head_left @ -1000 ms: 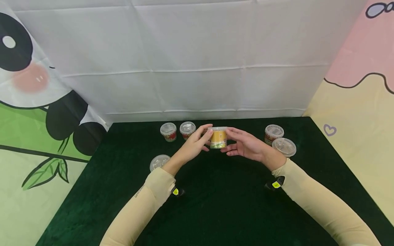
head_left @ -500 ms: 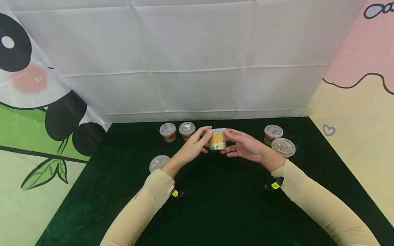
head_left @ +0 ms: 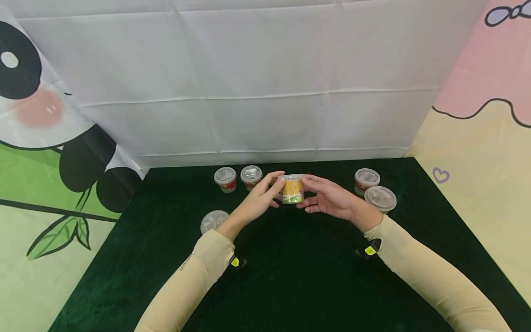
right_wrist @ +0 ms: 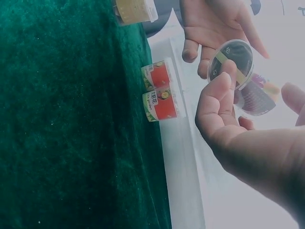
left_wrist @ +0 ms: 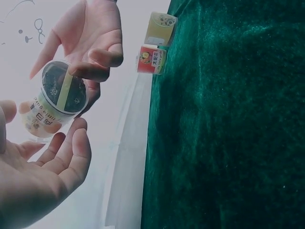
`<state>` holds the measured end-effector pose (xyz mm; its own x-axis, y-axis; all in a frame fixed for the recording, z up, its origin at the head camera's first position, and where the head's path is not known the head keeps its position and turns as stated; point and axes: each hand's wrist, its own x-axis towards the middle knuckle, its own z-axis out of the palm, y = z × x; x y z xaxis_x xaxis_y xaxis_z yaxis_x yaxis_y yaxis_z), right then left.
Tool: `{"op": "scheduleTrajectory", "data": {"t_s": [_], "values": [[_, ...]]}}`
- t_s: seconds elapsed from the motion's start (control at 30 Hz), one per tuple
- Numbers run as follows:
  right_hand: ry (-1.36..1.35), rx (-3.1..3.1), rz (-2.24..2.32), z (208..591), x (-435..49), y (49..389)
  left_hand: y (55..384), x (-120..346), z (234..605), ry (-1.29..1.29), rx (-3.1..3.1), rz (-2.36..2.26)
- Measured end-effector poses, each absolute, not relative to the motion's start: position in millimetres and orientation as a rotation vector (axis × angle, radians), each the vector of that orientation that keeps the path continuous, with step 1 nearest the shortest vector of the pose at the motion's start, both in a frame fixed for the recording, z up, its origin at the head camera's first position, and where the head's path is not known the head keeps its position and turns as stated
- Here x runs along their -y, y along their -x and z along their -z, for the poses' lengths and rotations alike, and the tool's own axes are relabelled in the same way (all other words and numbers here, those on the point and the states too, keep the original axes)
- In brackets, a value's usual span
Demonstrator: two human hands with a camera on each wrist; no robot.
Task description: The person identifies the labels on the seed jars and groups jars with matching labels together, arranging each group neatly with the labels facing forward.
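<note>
Both hands hold one small clear plastic tub (head_left: 292,190) with a yellow label, raised over the dark green table and upright in the head view. My left hand (head_left: 260,193) grips its left side, thumb toward me and fingers reaching behind. On the other side, my right hand (head_left: 329,196) holds it between thumb and fingers, the lower ones curled beneath. From below, in the left wrist view, the tub (left_wrist: 42,112) shows a dark round base crossed by a pale strip. Fingertips of the right hand (right_wrist: 228,114) touch that base in the right wrist view.
Two red-labelled lidded tubs (head_left: 225,180) (head_left: 251,175) stand at the table's back left. Another tub (head_left: 213,219) sits beside my left forearm. Behind my right wrist are a red-labelled tub (head_left: 367,177) and a yellow one (left_wrist: 160,31). A white cloth wall (head_left: 265,115) rises behind the table.
The tub stays between both hands and has sunk very slightly in the head view. The whole scene shifts a little to the left; the grip looks the same.
</note>
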<state>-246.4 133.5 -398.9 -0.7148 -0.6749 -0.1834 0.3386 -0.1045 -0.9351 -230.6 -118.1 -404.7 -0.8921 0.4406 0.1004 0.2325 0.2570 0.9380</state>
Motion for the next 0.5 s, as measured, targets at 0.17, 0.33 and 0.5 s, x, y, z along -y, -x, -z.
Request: {"op": "scheduleTrajectory", "data": {"t_s": [0.17,0.33,0.5], "values": [[0.392,-1.471,1.889,400.2,-133.6,246.6,230.5,118.4,404.5,-0.634,-2.336,-1.698],[0.428,-1.465,1.874,401.3,-132.2,245.6,230.2,118.4,403.8,-0.641,-2.324,-1.692],[0.460,-1.485,1.850,401.6,-129.3,244.9,229.7,117.3,404.1,-0.652,-2.364,-1.665]]}}
